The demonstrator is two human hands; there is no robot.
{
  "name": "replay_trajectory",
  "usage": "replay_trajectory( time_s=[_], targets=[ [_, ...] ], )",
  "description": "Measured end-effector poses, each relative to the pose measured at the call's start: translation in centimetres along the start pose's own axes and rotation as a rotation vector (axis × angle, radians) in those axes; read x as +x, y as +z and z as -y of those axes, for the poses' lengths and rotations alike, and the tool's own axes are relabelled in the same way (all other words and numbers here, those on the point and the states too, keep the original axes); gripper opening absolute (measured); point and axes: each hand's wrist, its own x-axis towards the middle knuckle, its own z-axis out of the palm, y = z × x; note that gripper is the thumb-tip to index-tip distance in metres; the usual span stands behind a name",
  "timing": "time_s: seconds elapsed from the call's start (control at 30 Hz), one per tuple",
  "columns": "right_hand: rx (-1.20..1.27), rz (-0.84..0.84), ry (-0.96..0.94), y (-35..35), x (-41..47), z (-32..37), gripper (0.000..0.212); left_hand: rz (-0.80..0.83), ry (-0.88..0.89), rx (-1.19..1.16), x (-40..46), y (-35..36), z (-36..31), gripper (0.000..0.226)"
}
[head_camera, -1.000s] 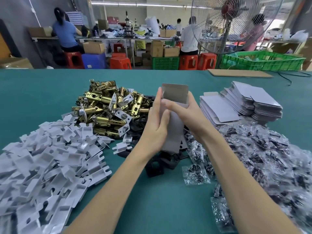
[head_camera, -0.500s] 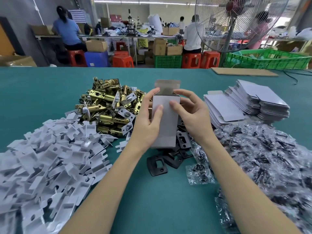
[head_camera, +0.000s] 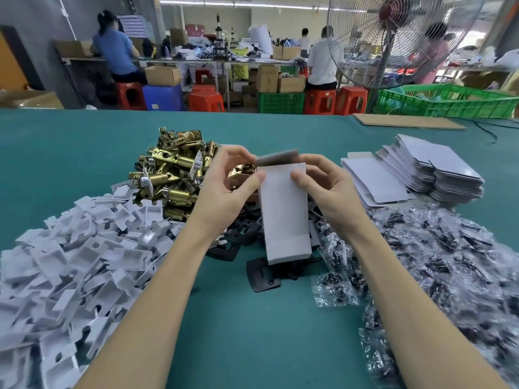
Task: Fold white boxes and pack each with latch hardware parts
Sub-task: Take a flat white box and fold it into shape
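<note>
Green table [head_camera: 70, 153] with supplies ringing my work: at 9 o'clock, a heap of white card inserts [head_camera: 73, 259]; at 11 o'clock, a pile of brass latches [head_camera: 174, 175], just beside my left hand; at 2 o'clock, stacks of flat white box blanks [head_camera: 427, 169]; from 3 to 5 o'clock, a spread of clear bags of screws [head_camera: 449, 276]. Black plates [head_camera: 262, 276] lie directly under and around the box, partly hidden by it. At centre, the white box [head_camera: 283, 209] stands upright, its lower end over the black plates, its grey top flap [head_camera: 278, 157] tilted back. My left hand [head_camera: 224, 189] has its fingers curled, the thumb pressing the box's upper left edge and the fingertips pinching the left end of the flap. My right hand [head_camera: 325, 189] also has its fingers curled, the thumb on the box's upper right edge, the fingers reaching behind near the flap's right end. Beyond 12 o'clock, past the table edge: a standing fan [head_camera: 393, 37], a green crate [head_camera: 449, 102], red stools [head_camera: 206, 101].
</note>
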Motion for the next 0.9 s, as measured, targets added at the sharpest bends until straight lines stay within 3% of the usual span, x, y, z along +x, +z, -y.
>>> replay_trajectory(
  time_s=[0.1, 0.23, 0.4, 0.7, 0.9],
  targets=[
    [-0.002, 0.008, 0.001, -0.1, 0.0, 0.1, 0.016, 0.050, -0.007, -0.041, 0.0, -0.2, -0.4, 0.039],
    [-0.042, 0.021, 0.000, -0.1, 0.1, 0.2, 0.014, 0.109, -0.005, 0.066, 0.1, -0.2, -0.5, 0.022],
    [-0.083, 0.052, -0.005, -0.1, 0.0, 0.6, 0.014, 0.057, -0.029, 0.003, 0.1, 0.2, -0.6, 0.011],
    [-0.150, 0.104, 0.005, -0.1, 0.1, 0.9, 0.013, -0.058, -0.185, -0.040, 0.7, 0.0, -0.9, 0.009],
    [-0.095, 0.090, 0.005, 0.0, 0.1, 1.1, 0.015, -0.006, -0.121, -0.027, 0.6, -0.2, -1.3, 0.014]
  ],
)
